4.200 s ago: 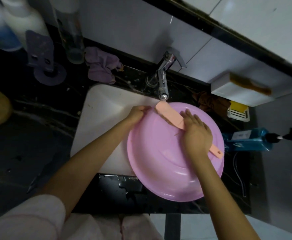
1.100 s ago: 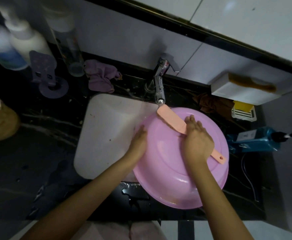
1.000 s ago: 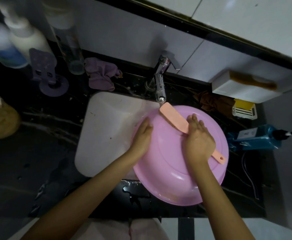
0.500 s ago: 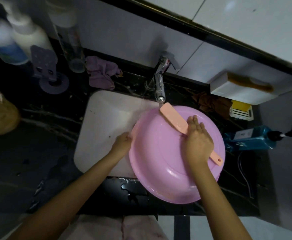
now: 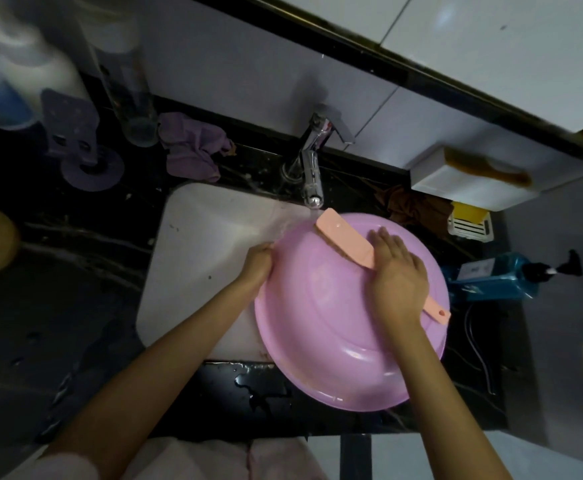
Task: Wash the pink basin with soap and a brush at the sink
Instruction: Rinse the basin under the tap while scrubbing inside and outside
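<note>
Two hands are engaged on the pink basin point(image 5: 317, 327), which is tilted over the right half of the white sink point(image 5: 200, 265), its lower rim overhanging the wet counter at six o'clock. The rim at nine o'clock is gripped by the left hand point(image 5: 257, 261). The brush point(image 5: 343, 240) is held against the basin by the right hand point(image 5: 399, 277), just below the faucet point(image 5: 312, 181). The thin wet plastic is judged light, flexible and slippery, so the rim is the surest hold. Open room lies at nine o'clock, while three o'clock is crowded by a blue bottle point(image 5: 491, 280).

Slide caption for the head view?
Right hand holds a peach brush on the pink basin below the tap; left hand grips its rim.
</note>
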{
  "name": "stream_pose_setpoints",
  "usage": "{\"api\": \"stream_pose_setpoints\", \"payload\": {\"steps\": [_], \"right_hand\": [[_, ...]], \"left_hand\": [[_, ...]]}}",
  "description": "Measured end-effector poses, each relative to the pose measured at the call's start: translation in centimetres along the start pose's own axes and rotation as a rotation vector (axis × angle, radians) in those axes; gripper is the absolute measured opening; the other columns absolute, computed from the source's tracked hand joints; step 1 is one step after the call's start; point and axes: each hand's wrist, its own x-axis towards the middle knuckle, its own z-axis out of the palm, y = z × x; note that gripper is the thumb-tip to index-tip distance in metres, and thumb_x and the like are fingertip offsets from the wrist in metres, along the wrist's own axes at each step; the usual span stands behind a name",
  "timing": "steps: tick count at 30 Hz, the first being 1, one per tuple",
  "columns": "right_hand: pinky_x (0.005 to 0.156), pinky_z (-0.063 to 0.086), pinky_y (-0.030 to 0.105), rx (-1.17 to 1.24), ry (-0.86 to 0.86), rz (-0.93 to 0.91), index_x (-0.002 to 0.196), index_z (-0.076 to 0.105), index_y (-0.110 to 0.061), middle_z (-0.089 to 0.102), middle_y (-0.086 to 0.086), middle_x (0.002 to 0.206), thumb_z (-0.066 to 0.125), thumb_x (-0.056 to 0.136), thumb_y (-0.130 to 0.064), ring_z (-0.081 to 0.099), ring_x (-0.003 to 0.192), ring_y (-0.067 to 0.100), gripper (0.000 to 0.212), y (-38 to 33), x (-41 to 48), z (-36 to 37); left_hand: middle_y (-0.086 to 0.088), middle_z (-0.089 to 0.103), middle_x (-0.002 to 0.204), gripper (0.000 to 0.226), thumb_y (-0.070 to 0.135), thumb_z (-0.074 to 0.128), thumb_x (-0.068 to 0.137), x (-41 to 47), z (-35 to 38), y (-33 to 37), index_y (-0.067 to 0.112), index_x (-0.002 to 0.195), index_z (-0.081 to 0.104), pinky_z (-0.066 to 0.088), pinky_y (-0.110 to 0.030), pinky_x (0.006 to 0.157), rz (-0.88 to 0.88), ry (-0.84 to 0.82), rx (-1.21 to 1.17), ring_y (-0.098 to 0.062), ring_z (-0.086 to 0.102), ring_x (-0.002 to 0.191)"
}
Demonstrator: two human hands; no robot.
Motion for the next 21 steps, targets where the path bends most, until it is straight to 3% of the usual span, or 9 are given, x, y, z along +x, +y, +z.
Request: {"api": "stream_pose_setpoints", "payload": {"steps": [2,5,7,9,12,17,19,21], "right_hand": [[0.104,0.034,0.039,-0.001,0.028,0.005,0.14,0.046,-0.012,0.04,0.007,0.147,0.049,0.082,0.001,0.04,0.135,0.027,0.059,-0.1,0.1,0.4],[0.101,0.039,0.04,0.016,0.068,0.044,0.136,0.05,-0.009,0.045,0.008,0.144,0.05,0.082,0.001,0.045,0.131,0.03,0.055,-0.4,0.0,1.1],[0.097,0.043,0.043,0.038,0.102,0.057,0.132,0.054,-0.006,0.05,0.012,0.139,0.051,0.08,0.004,0.05,0.125,0.034,0.053,-0.4,-0.3,1.5],[0.095,0.044,0.043,0.034,0.121,0.057,0.13,0.055,-0.005,0.052,0.012,0.137,0.051,0.079,0.004,0.052,0.123,0.035,0.052,-0.4,-0.3,1.6],[0.102,0.038,0.04,0.007,0.06,0.077,0.137,0.048,-0.008,0.043,0.008,0.145,0.048,0.085,0.001,0.043,0.132,0.03,0.053,-0.7,-0.2,1.5],[0.102,0.039,0.041,-0.031,0.029,0.093,0.138,0.047,-0.007,0.043,0.009,0.145,0.048,0.085,0.0,0.043,0.132,0.031,0.053,-1.2,0.1,1.3],[0.102,0.039,0.04,-0.076,-0.006,0.077,0.138,0.046,-0.007,0.043,0.009,0.146,0.05,0.085,-0.006,0.042,0.132,0.031,0.053,-1.5,0.5,1.4],[0.099,0.041,0.04,-0.089,-0.01,0.073,0.135,0.049,-0.004,0.046,0.011,0.143,0.055,0.082,-0.01,0.046,0.129,0.033,0.054,-1.6,0.8,1.5]], "left_hand": [[0.003,0.058,0.07,0.032,0.0,0.041,0.082,0.6,0.0,0.0,0.02,0.065,0.059,0.04,-0.023,0.059,-0.008,-0.019,-0.023,-0.013,0.049,0.066],[-0.001,0.067,0.108,0.027,0.025,0.046,0.086,1.1,0.2,-0.2,0.022,0.097,0.07,0.046,-0.034,0.092,0.053,-0.059,0.116,-0.02,0.059,0.102],[-0.004,0.051,0.137,0.038,0.027,0.042,0.094,0.2,0.3,0.4,0.02,0.128,0.057,0.032,-0.036,0.111,0.189,-0.029,0.299,-0.02,0.045,0.127],[0.001,0.039,0.148,0.043,0.027,0.038,0.097,-1.2,1.0,1.1,0.021,0.139,0.045,0.02,-0.032,0.117,0.277,-0.086,0.29,-0.016,0.033,0.137],[0.007,0.041,0.147,0.057,0.045,0.034,0.084,-2.0,2.2,1.9,0.031,0.138,0.044,0.017,-0.041,0.118,0.298,-0.17,0.26,-0.014,0.034,0.137],[-0.006,0.063,0.123,0.032,0.026,0.041,0.094,-1.1,2.2,4.0,0.019,0.115,0.064,0.038,-0.039,0.107,0.09,-0.217,0.009,-0.024,0.054,0.12],[-0.001,0.066,0.119,0.03,0.039,0.045,0.09,-1.2,1.8,3.3,0.026,0.106,0.067,0.04,-0.039,0.105,0.033,-0.212,0.01,-0.021,0.057,0.115],[0.007,0.064,0.121,0.041,0.057,0.045,0.078,-0.8,1.6,2.1,0.039,0.108,0.066,0.038,-0.043,0.107,0.027,-0.191,0.083,-0.018,0.056,0.117]]}}
